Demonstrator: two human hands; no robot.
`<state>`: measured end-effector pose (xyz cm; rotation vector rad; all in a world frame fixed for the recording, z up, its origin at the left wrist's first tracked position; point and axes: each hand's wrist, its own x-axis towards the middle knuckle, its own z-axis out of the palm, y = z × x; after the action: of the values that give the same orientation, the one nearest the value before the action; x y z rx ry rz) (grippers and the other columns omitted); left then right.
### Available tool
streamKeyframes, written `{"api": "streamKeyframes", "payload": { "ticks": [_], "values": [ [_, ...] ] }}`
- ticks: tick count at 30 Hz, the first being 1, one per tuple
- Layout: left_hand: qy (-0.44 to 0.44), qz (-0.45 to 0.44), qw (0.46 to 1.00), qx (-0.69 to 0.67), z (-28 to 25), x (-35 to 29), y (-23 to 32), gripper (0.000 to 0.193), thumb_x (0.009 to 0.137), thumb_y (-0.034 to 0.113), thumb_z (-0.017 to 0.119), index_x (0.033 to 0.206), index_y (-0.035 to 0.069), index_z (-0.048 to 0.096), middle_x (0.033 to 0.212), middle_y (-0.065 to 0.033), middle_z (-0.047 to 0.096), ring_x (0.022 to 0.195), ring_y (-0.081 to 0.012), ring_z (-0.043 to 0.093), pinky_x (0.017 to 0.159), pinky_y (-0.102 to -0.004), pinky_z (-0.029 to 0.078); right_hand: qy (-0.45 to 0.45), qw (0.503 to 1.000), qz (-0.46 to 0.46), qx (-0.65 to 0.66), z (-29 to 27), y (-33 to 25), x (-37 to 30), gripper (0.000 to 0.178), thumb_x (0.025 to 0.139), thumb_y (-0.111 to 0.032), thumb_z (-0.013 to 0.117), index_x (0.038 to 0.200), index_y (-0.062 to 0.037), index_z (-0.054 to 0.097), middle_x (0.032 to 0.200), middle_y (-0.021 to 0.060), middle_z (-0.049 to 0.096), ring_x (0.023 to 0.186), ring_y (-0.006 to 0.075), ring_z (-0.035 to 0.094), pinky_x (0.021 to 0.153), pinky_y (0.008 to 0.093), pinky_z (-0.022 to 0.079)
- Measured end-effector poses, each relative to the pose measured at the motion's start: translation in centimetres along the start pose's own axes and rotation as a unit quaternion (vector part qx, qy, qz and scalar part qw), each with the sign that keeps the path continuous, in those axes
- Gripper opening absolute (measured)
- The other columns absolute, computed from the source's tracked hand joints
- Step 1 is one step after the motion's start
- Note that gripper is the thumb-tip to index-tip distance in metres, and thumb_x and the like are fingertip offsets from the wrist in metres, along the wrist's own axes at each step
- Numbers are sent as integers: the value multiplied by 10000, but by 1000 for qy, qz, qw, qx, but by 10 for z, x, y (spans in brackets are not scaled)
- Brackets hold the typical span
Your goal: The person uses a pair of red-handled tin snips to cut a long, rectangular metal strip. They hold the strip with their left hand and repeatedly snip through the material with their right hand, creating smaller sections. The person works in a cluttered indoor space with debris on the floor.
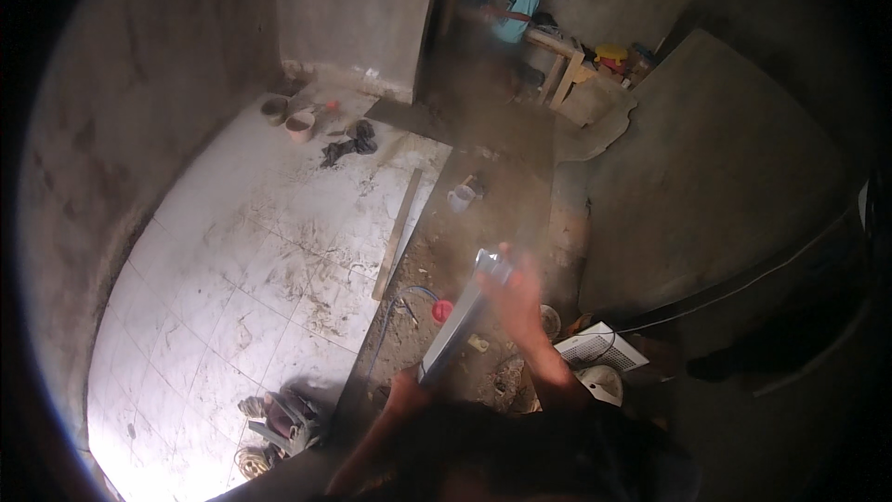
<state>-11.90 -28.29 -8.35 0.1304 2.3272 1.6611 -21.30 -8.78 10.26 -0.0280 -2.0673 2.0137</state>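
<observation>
A long silver metal bar (pixel 452 330) slants up and away in front of me, its pale end lying farthest off. My left hand (pixel 406 392) is closed around its near end. At the far end is my right hand (pixel 517 296), touching or overlapping the bar's right side. Motion smears its fingers, so their grip is unclear. Beneath the bar, on the dirt-covered strip of floor, sits a small red round container (pixel 442 312). A blue cable (pixel 409 293) curls beside it.
Dirty white tiles (pixel 232 270) cover the left, with a wooden plank (pixel 398 233) along their edge. Two buckets (pixel 299 126) and a black bag (pixel 351 143) stand farther back. A large grey board (pixel 715 177) leans at right, near a white perforated panel (pixel 604 351). Another person (pixel 517 8) is in back.
</observation>
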Motion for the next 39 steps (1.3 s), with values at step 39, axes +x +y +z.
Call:
{"api": "streamKeyframes", "payload": {
  "ticks": [39],
  "values": [
    [-16,42,999,23,-19,-29,31,270,769,247,797,909,37,701,803,-156,713,776,-277,730,687,-373,551,45,975,195,95,-26,96,24,445,833,-366,781,1063,-70,542,719,17,591,438,87,496,358,258,323]
  ]
}}
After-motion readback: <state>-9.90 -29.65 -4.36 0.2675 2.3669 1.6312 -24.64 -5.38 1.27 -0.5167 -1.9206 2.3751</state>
